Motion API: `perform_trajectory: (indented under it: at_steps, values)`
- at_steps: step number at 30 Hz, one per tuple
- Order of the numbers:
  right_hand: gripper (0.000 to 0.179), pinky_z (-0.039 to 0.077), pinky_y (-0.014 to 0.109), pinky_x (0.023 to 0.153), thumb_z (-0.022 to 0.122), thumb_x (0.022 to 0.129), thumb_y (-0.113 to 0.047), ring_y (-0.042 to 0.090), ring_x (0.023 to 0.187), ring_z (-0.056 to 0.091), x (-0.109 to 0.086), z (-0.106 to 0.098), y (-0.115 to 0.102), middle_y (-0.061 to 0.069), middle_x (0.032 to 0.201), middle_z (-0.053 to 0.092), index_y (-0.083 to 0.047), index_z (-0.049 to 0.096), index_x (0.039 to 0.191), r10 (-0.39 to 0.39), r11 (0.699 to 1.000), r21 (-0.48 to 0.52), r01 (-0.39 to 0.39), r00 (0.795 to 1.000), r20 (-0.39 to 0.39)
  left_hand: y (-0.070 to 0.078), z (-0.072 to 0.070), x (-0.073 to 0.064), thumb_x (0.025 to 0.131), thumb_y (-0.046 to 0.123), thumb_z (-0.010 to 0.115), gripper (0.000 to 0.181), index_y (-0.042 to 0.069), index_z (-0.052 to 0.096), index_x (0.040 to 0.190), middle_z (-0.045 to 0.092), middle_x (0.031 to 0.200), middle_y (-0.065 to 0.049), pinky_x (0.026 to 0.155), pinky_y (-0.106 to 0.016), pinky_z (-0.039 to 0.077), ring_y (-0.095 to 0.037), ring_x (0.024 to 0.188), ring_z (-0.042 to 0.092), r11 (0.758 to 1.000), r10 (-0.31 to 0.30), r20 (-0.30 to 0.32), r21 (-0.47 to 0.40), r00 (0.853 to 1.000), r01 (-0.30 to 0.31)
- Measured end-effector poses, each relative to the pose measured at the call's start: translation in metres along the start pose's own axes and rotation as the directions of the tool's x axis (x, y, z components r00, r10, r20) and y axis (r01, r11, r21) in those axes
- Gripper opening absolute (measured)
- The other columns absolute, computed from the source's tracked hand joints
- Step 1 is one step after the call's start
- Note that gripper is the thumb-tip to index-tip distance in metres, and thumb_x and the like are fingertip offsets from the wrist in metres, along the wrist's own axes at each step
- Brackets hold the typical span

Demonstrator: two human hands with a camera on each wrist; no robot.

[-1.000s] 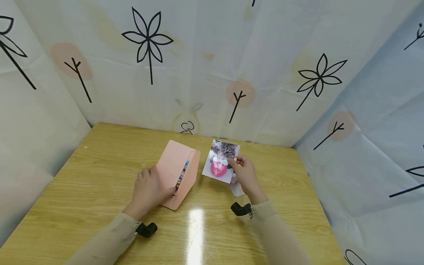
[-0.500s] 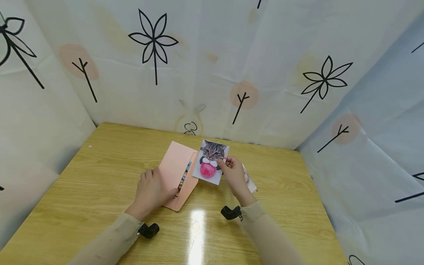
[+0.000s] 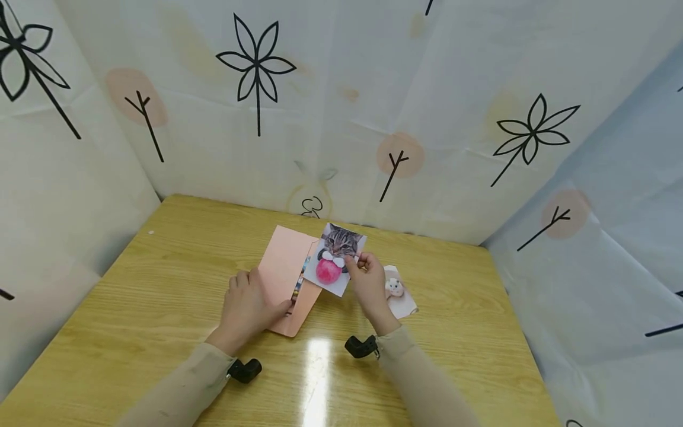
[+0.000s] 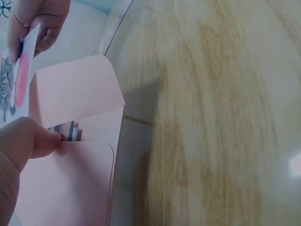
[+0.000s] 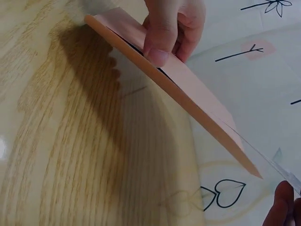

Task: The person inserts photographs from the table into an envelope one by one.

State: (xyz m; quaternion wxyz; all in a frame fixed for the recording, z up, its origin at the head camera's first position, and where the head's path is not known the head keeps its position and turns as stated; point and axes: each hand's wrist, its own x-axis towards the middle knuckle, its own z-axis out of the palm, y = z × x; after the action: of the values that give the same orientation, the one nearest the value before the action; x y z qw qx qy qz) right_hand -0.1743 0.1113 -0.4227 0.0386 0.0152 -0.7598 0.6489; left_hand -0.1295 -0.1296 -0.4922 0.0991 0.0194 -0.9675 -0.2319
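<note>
A pink paper envelope (image 3: 281,252) is held tilted above the table by my left hand (image 3: 244,305), its flap folded open toward the right. The left thumb (image 4: 44,141) presses into the envelope's mouth, where colourful card edges (image 3: 297,287) show; the other left fingers lie behind it. My right hand (image 3: 369,287) pinches a photo card (image 3: 337,249) by its right edge, printed with a tabby cat and a pink ball. In the head view that card overlaps the envelope's flap; in the left wrist view it stands beside the mouth, outside it.
A second photo card (image 3: 400,299) with a small white animal figure lies on the wooden table (image 3: 459,350), right of my right hand. A printed curtain (image 3: 331,118) hangs behind the table and at both sides. A black wrist camera (image 3: 360,347) sits on the right cuff.
My right hand has carried the cat photo card leftward until it overlaps the envelope flap in the head view. The second card has come into fuller sight. My left hand keeps its hold.
</note>
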Motion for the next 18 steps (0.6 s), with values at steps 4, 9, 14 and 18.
perform_trajectory:
  at_steps: [4,9,14,18]
  values:
    - [0.022,0.036,0.022,0.053,0.062,0.095,-0.011,0.011,0.062,0.041,-0.003,0.006,0.001,0.009,0.085,0.047,0.007,0.05,0.092,-0.069,0.998,-0.003,0.069,0.998,-0.009,0.002,0.0,0.0,0.066,0.061,0.077,0.096,-0.015,0.045,0.116,0.046,0.104,-0.03,0.073,-0.051,0.042,-0.041,0.092,0.044,1.0,-0.004,-0.001,-0.011,1.0,0.004]
    - [0.021,0.041,0.022,0.058,0.062,0.094,-0.01,0.014,0.067,0.047,-0.007,0.011,0.003,0.011,0.083,0.051,0.007,0.05,0.092,-0.119,0.992,-0.039,0.119,0.993,0.006,0.002,-0.001,0.001,0.066,0.06,0.078,0.095,-0.015,0.045,0.114,0.046,0.103,-0.03,0.071,-0.051,0.042,-0.041,0.091,0.043,1.0,-0.007,-0.002,-0.022,1.0,0.007]
    - [0.019,0.043,0.022,0.059,0.063,0.093,-0.008,0.015,0.068,0.049,-0.01,0.014,0.004,0.012,0.083,0.053,0.008,0.052,0.093,-0.117,0.991,-0.061,0.118,0.993,0.015,0.003,-0.001,0.002,0.066,0.061,0.077,0.094,-0.014,0.045,0.113,0.045,0.103,-0.03,0.071,-0.051,0.042,-0.041,0.092,0.043,0.999,-0.013,0.014,-0.03,1.0,0.013]
    - [0.02,0.041,0.022,0.057,0.063,0.093,-0.008,0.015,0.067,0.048,-0.013,0.016,0.004,0.012,0.081,0.052,0.008,0.052,0.093,-0.094,0.992,-0.08,0.097,0.995,0.033,0.002,-0.001,0.002,0.067,0.06,0.077,0.094,-0.015,0.045,0.113,0.045,0.103,-0.03,0.071,-0.05,0.042,-0.041,0.092,0.042,0.999,-0.013,0.015,-0.034,1.0,0.014]
